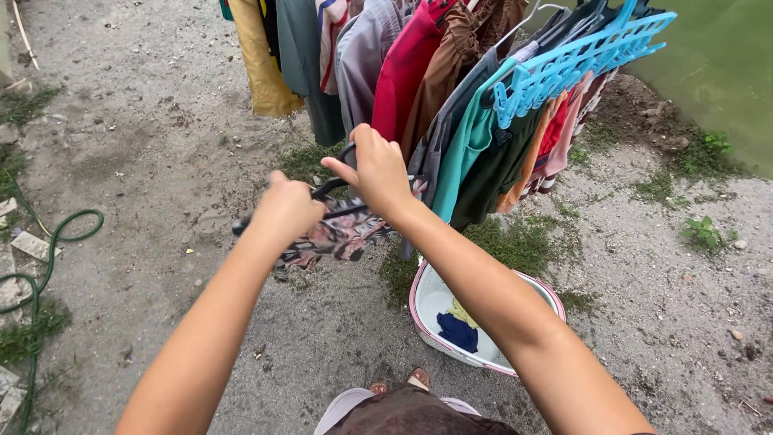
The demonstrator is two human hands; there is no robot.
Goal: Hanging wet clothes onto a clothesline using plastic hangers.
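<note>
My left hand [286, 211] grips one end of a black clothes hanger [330, 188], and a patterned pink-and-black garment [334, 238] hangs from the hanger below both hands. My right hand [377, 171] holds the hanger near its hook, close to the row of hung clothes [419, 72]. Both hands are closed around the hanger at chest height, in front of me.
A rack of coloured clothes runs across the top, with a light blue multi-clip hanger [580, 56] at the right. A white basin with a pink rim [427, 302] holding a blue and a yellow cloth sits by my feet. A green hose [48, 250] lies left; green water [725, 64] is top right.
</note>
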